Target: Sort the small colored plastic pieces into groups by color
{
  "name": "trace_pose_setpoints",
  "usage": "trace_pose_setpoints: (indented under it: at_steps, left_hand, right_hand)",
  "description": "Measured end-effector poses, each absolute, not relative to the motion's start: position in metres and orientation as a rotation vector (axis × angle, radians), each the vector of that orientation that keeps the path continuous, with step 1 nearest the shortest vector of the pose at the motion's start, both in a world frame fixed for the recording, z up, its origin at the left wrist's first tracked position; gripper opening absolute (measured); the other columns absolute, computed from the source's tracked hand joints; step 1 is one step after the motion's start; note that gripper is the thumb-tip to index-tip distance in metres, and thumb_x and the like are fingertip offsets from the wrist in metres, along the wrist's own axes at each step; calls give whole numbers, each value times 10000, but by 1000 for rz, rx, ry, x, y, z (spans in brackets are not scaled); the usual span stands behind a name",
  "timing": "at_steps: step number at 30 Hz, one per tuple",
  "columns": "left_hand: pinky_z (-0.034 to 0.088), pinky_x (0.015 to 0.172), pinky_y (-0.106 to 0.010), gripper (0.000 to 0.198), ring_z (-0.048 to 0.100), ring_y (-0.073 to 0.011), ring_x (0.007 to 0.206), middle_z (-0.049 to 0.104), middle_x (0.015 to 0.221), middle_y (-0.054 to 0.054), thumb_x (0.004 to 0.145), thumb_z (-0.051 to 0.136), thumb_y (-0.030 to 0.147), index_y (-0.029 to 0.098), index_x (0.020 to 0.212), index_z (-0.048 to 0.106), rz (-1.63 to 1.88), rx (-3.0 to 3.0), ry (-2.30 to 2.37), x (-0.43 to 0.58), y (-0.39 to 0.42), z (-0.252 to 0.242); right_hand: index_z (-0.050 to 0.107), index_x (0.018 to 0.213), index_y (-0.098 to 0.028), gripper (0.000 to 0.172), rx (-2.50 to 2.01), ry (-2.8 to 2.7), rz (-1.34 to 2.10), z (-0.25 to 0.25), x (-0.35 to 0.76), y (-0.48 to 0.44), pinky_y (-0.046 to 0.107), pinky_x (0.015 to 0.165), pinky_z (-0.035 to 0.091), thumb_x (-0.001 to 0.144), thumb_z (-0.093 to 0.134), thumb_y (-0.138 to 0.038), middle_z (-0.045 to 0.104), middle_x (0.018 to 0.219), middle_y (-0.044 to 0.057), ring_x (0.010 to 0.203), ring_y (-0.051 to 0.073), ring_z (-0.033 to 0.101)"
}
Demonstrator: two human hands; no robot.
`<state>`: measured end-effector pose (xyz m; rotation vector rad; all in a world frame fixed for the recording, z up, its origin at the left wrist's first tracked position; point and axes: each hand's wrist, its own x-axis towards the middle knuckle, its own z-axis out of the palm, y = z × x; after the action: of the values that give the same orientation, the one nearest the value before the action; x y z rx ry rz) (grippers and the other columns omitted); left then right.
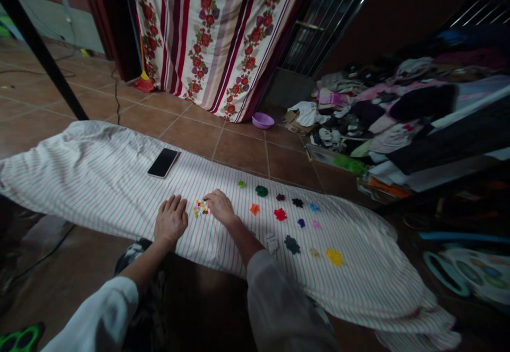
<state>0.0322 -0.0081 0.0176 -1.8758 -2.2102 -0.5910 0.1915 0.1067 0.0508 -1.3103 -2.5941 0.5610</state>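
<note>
My left hand (171, 219) lies flat on the striped cloth (119, 192), fingers stretched out, just left of a small pile of mixed coloured pieces (200, 208). At the pile's right edge is my right hand (220, 206), thumb and finger pressed together in a pinch. A dark speck shows by its fingertips, too small to name. Right of that hand, small pieces lie sorted by colour, among them a dark green pile (261, 191), an orange pile (254, 209), a red pile (280, 214), a dark grey pile (292, 244) and a yellow pile (334, 257).
A phone (163, 162) rests on the cloth beyond my left hand. Past the cloth are a floral curtain (207, 38), a purple basin (263, 120) and a red broom (144, 82) on the tiled floor. Heaped clothes (382, 102) fill the right side.
</note>
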Motion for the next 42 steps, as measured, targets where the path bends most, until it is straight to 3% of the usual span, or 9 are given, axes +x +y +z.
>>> trace_pose_setpoints:
  at_steps: [19,31,42]
  left_hand:
    - [369,1052,-467,389,508,-305,1269,605,1320,-139,876,413,218,138,1186,635,-582,-1884,-2181,32,-8,17]
    - [362,1057,-478,389,504,-313,1269,602,1317,-155,872,414,217,136,1181,635,-609,-1893,-2191,32,-8,17]
    - [366,1056,-461,393,509,-295,1269,614,1308,-131,862,417,223,173,1184,637,-609,-1875,-2189,32,-9,19]
  right_hand:
    - [696,913,-234,154,-1388,-2548,555,52,181,109,250,824,413,874,553,-192,609,962,36,943,155,559]
    - [630,857,-212,141,-1297,-2213,733,41,192,111,241,745,448,765,565,-127,635,826,-6,753,127,576]
    - [598,824,-227,59,-1425,-1970,825,32,216,111,249,715,496,775,574,-203,679,776,-16,753,140,652]
